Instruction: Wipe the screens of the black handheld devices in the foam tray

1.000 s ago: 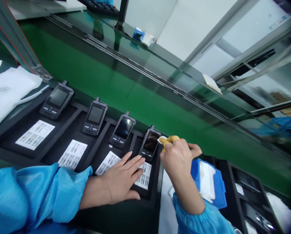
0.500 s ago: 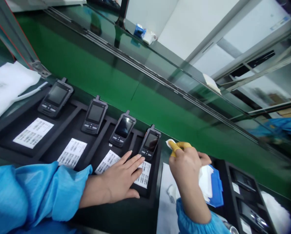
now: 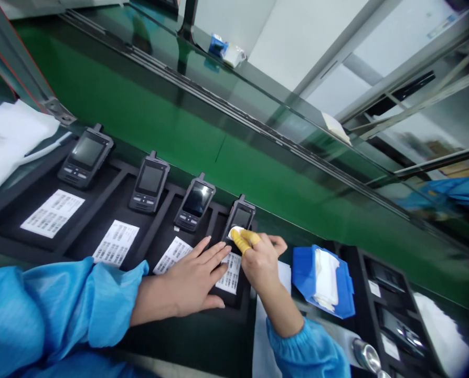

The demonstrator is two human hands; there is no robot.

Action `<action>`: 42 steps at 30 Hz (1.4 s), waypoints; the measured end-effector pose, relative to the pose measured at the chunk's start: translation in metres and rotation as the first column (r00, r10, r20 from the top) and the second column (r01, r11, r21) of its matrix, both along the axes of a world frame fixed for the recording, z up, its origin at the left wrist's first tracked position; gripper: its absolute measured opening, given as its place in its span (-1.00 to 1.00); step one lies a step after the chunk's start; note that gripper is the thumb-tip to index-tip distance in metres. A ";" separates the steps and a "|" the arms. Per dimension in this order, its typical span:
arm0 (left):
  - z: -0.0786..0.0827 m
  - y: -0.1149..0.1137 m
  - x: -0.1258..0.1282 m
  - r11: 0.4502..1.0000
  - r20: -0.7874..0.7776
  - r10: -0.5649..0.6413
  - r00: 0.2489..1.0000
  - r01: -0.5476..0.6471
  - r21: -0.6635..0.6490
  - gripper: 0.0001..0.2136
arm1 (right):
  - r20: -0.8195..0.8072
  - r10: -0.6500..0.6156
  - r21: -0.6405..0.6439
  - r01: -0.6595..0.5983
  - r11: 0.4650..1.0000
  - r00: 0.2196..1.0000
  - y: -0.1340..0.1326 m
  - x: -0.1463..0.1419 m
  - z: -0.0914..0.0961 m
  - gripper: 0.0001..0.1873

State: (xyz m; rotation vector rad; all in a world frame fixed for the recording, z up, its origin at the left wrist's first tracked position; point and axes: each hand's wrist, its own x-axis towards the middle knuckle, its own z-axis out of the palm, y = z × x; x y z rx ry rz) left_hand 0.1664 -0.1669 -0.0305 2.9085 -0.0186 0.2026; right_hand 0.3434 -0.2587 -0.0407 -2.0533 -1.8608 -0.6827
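Observation:
A row of black handheld radios with screens rests in a black foam tray (image 3: pixel 121 202). My right hand (image 3: pixel 259 257), with yellow finger cots on its fingers, presses a small white wipe (image 3: pixel 234 231) onto the face of the rightmost radio (image 3: pixel 243 216). Flat and with fingers stretched out, my left hand (image 3: pixel 193 275) lies over the tray beside that radio's lower end, partly covering a barcode label sheet (image 3: pixel 229 273). To its left are another radio (image 3: pixel 195 203), a further radio (image 3: pixel 149 182) and the leftmost radio (image 3: pixel 85 156), with label sheets below them.
A blue container (image 3: pixel 303 273) holding white wipes stands right of my right hand. Beyond it, another black tray (image 3: pixel 370 299) holds more devices. A metal can (image 3: pixel 365 355) is near the lower right. A green wall (image 3: pixel 203 142) runs behind the tray.
My right hand has moved left with the wipe, from beside the tray onto the rightmost radio. The blue container is now uncovered. My left hand has stayed nearly still.

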 end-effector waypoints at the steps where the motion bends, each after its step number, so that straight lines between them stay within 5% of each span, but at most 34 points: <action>1: 0.001 0.000 0.000 1.000 0.010 0.003 1.000 -0.003 -0.002 -0.42 | -0.020 0.004 -0.001 -0.004 1.000 1.000 -0.005 -0.005 -0.002 -0.68; 10: 0.019 0.015 -0.043 1.000 0.186 0.030 0.982 -0.030 -0.005 -0.68 | -0.142 0.062 0.018 -0.060 0.998 0.988 -0.011 -0.031 0.015 -0.68; 15: 0.013 0.038 -0.076 0.987 0.155 0.157 0.975 -0.152 -0.042 -0.60 | -0.020 0.042 0.078 -0.040 0.996 0.999 0.044 -0.037 0.028 -0.64; 21: 0.000 0.048 -0.083 0.977 0.092 0.209 0.974 -0.204 -0.063 -0.44 | 0.126 -0.006 0.070 -0.003 0.998 0.992 0.100 -0.035 0.017 -0.73; 30: -0.004 0.049 -0.081 0.970 0.027 0.204 0.979 -0.199 -0.137 -0.42 | 0.067 0.220 -0.086 -0.214 0.973 0.973 0.057 -0.065 0.007 -0.68; 34: -0.004 0.048 -0.080 0.970 0.022 0.210 0.977 -0.206 -0.126 -0.42 | 0.112 0.225 -0.097 -0.215 0.972 0.968 0.082 -0.058 0.016 -0.70; 39: -0.004 0.046 -0.080 0.970 -0.005 0.219 0.976 -0.218 -0.110 -0.43 | 0.221 0.084 -0.018 -0.082 0.996 0.972 0.109 -0.052 0.020 -0.76; 42: -0.003 0.046 -0.079 0.970 -0.013 0.214 0.977 -0.214 -0.119 -0.42 | 0.147 0.239 -0.105 -0.225 0.969 0.960 0.096 -0.064 0.018 -0.77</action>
